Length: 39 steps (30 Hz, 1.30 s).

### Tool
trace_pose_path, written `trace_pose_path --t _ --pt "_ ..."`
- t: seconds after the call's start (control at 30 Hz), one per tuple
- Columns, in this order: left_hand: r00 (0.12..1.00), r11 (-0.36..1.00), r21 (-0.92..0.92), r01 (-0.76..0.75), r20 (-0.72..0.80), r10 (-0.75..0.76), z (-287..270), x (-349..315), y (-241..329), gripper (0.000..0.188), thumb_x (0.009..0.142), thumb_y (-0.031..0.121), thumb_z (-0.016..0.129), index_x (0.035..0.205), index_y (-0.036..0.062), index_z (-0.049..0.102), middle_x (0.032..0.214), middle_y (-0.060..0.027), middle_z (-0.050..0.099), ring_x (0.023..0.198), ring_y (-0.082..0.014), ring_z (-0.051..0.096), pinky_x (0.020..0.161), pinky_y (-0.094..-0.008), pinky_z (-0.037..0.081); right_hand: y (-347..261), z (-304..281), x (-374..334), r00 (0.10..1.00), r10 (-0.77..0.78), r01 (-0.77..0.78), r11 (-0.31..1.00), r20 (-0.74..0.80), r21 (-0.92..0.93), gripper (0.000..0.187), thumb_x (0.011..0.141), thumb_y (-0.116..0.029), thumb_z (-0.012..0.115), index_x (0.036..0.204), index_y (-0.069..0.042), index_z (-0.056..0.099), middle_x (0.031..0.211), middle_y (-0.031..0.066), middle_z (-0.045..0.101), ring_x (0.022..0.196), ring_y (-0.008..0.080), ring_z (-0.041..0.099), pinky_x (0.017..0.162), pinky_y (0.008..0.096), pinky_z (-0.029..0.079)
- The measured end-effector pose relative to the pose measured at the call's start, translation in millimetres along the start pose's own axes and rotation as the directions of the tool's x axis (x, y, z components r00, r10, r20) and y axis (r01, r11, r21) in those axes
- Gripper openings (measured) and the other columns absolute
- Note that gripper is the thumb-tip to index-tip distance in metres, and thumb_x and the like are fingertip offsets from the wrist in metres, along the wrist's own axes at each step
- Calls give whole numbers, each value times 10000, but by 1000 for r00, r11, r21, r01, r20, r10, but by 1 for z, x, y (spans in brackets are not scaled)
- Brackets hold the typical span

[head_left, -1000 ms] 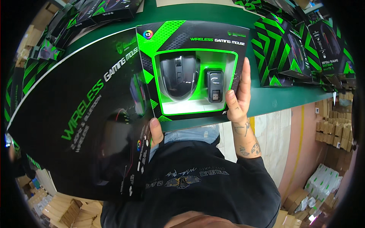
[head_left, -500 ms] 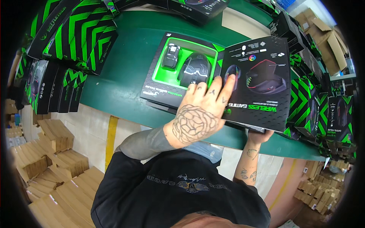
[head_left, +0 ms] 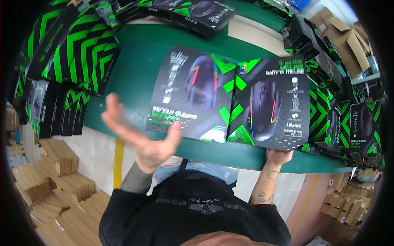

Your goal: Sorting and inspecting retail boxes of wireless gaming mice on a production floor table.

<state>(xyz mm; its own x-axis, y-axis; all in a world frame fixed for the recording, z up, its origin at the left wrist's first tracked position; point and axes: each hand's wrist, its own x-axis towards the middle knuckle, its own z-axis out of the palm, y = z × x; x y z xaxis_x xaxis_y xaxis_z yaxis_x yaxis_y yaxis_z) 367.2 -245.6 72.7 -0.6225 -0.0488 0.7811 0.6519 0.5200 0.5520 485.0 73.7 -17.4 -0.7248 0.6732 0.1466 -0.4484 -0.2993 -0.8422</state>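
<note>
Two black and green mouse boxes lie edge to edge before me. The left mouse box has its printed cover on top, its lettering upside down to me; the mouse and green tray are hidden. On the right mouse box the print reads upright. My left hand, blurred by motion, is off the left box's near corner, its fingers spread and holding nothing. My right hand grips the right box from beneath its near edge; most of its fingers are hidden under the box.
Striped boxes stand stacked at the left of the green table. More boxes lie at the far edge, and others crowd the right. Brown cartons are piled on the floor at left. An open carton is at far right.
The cover flap has swung left over the tray with the mouse, uncovering the box on the right. My left hand has let go and moved left. My right hand stays at the near edge.
</note>
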Motion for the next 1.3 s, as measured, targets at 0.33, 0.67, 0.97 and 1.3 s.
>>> trace_pose_path --t 0.33,0.67,0.97,1.3 --pt "603 896 -91 434 769 -214 -15 1 -61 1293 502 348 906 1461 10 106 1408 -222 372 1300 -340 385 1070 -392 310 -20 26 0 872 17 323 731 490 -601 1212 503 -366 915 1421 0 215 1278 190 461 1105 267 525 944 365 427" --pt "998 998 -37 -48 46 50 38 171 -109 884 721 340 775 1390 -1 308 1288 -212 503 1167 -243 508 986 -354 383 -50 199 134 759 -254 624 549 600 -556 826 724 -279 774 1388 -47 341 1315 193 483 1216 271 467 1011 354 364" --pt "468 999 -40 -29 882 49 -9 25 -66 1112 566 423 847 1428 48 253 1449 -272 245 1345 -428 258 1081 -461 280 -7 58 84 925 204 254 293 320 -922 755 766 -345 704 1329 48 390 1316 284 439 1235 398 438 1040 433 344" --pt "626 685 -269 677 700 -344 -6 -19 -74 855 693 -20 530 1462 19 158 1450 -183 326 1291 -253 393 1041 -353 361 16 55 71 895 235 23 823 378 -568 661 867 -169 630 1432 -49 309 1425 177 345 1303 236 347 1074 328 264"
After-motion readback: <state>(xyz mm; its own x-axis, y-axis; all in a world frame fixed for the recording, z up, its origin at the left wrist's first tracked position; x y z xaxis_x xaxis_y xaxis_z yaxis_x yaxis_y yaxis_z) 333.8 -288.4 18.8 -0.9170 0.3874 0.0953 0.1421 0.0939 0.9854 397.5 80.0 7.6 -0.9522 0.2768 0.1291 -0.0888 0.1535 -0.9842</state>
